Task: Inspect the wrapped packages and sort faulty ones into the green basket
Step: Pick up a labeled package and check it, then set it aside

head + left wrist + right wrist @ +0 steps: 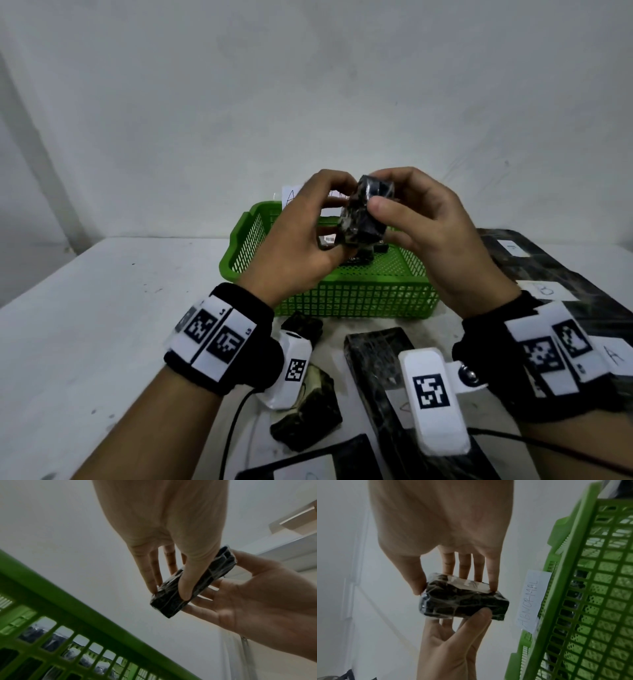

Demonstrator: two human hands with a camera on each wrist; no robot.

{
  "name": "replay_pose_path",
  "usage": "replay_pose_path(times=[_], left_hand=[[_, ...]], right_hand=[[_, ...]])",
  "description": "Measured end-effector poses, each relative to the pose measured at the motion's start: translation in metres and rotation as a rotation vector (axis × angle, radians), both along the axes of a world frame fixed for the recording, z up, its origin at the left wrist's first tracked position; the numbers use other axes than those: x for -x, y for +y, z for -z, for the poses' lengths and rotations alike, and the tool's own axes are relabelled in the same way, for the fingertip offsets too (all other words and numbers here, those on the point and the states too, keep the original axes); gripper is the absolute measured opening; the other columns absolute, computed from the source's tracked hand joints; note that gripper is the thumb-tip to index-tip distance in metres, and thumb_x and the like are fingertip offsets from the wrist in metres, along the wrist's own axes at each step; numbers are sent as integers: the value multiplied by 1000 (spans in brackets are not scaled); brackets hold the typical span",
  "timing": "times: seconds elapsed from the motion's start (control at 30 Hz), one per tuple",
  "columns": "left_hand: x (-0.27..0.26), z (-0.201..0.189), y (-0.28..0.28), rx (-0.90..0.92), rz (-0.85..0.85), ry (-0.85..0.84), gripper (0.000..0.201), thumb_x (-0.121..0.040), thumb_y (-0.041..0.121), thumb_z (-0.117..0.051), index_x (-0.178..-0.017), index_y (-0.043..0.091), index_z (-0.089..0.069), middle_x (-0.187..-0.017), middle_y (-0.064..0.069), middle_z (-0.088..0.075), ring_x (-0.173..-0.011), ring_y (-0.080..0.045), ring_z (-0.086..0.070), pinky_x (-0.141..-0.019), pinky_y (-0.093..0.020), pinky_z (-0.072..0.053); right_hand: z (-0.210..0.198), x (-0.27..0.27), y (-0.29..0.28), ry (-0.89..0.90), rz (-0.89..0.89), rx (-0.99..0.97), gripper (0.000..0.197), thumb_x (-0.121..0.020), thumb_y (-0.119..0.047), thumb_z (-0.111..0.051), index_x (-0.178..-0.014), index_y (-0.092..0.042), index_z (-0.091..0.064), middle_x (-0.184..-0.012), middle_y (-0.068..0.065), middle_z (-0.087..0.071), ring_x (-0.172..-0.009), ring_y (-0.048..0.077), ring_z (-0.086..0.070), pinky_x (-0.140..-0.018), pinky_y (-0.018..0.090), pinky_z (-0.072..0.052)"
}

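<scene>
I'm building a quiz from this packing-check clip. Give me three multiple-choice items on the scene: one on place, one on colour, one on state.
1. Where is the small wrapped package?
A. lying on the table
B. held up above the basket
C. resting on the basket floor

2. What colour is the basket?
A. green
B. blue
C. red

3. How is the package held?
A. left hand alone
B. right hand alone
C. both hands

Answers:
1 B, it sits in the air over the basket in the head view.
2 A, its mesh walls are green.
3 C, the left hand and the right hand each pinch it.
</scene>
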State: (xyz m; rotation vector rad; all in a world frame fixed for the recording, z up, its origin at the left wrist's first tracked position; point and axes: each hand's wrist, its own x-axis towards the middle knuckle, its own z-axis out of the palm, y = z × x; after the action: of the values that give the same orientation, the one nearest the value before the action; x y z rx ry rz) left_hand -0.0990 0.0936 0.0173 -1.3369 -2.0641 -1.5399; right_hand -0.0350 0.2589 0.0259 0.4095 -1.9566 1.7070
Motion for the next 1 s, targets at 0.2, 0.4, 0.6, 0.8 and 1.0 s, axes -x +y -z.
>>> replay_pose_path(times=[0.2, 0.4, 0.6, 0.8, 1.0], left_hand=[[1, -1, -3, -5, 50, -100, 52, -79, -1, -79, -116, 23, -51, -119, 12, -60, -111, 1, -62, -80, -16, -56], [-3, 2, 9, -14, 122, -227, 60, -81, 3, -78, -133, 22, -53, -127, 7, -59, -113, -10, -64, -87, -24, -57], [-25, 1, 28, -154, 261, -453, 53, -83, 8, -72, -133, 12, -55, -130, -2, -66, -113, -16, -68, -97, -30, -54], [-63, -17, 65, -64, 417, -636, 69, -79, 7, -72, -139, 20, -41, -117, -15, -71, -96, -31, -74, -80, -39, -61], [-97, -10, 98, 284, 382, -582, 40, -89, 20, -71, -119, 22, -46, -99, -7, -76, -88, -25, -75, -81, -45, -61]], right_hand=[[1, 1, -7, 8, 73, 76, 15, -87, -13, -76, -98, -18, -67, -84, -11, -70, -87, 10, -72, -70, 32, -61], [-19, -12, 17, -159, 123, 31, 41, -86, -46, -71, -117, -21, -63, -99, -4, -76, -97, 13, -74, -75, 41, -63], [-46, -67, 62, -222, 118, -272, 49, -78, -36, -74, -125, -29, -62, -116, -3, -75, -104, 17, -73, -96, 44, -57], [-31, -128, 75, -309, 248, -480, 72, -64, -61, -83, -130, -51, -54, -122, -21, -66, -102, 9, -71, -86, 35, -59], [2, -180, 103, -417, 416, -535, 71, -66, -34, -91, -125, -46, -53, -117, -21, -66, -99, 3, -69, -89, 38, -56]])
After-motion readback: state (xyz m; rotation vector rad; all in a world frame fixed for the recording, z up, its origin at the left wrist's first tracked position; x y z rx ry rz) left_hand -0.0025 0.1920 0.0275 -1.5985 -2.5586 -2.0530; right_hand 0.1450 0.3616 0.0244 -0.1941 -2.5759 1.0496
